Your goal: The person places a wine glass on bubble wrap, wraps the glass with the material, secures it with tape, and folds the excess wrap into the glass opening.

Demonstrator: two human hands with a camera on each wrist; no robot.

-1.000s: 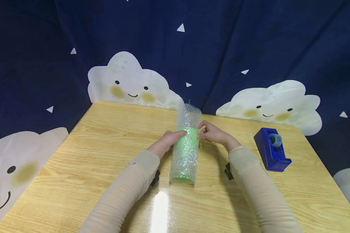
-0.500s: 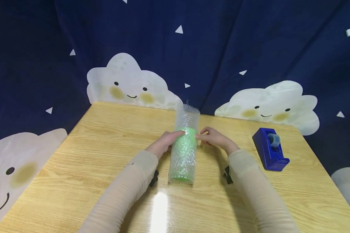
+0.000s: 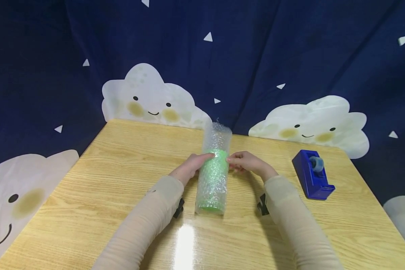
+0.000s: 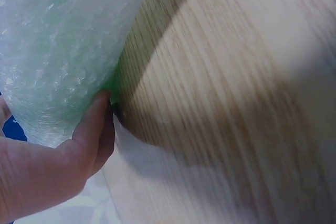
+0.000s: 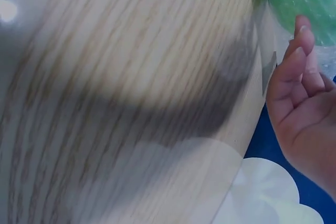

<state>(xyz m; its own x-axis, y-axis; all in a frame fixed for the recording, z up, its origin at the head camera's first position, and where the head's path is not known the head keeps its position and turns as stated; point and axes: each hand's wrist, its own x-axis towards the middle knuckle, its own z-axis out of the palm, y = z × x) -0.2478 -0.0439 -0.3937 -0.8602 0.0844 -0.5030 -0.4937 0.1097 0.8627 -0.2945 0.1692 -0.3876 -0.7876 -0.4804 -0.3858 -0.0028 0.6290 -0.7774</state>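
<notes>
A green cylinder wrapped in bubble wrap (image 3: 212,180) lies lengthwise on the wooden table, pointing away from me. Its clear wrap reaches past the green part at the far end. My left hand (image 3: 191,165) holds it from the left, thumb on top and fingers low along its side, as the left wrist view shows with the hand (image 4: 58,169). From the right, my right hand (image 3: 248,162) touches the wrap with its thumb tip. In the right wrist view that hand (image 5: 304,93) has loosely bent fingers close against the wrap; its thumb is hidden there.
A blue tape dispenser (image 3: 312,176) with a roll of clear tape stands at the right of the table (image 3: 131,157). Behind the table hangs a dark blue curtain (image 3: 175,41) with white clouds and triangles.
My right hand's raised fingers have come down, and its thumb now lies against the wrap's right side. The left hand and the wrapped cylinder have stayed in place.
</notes>
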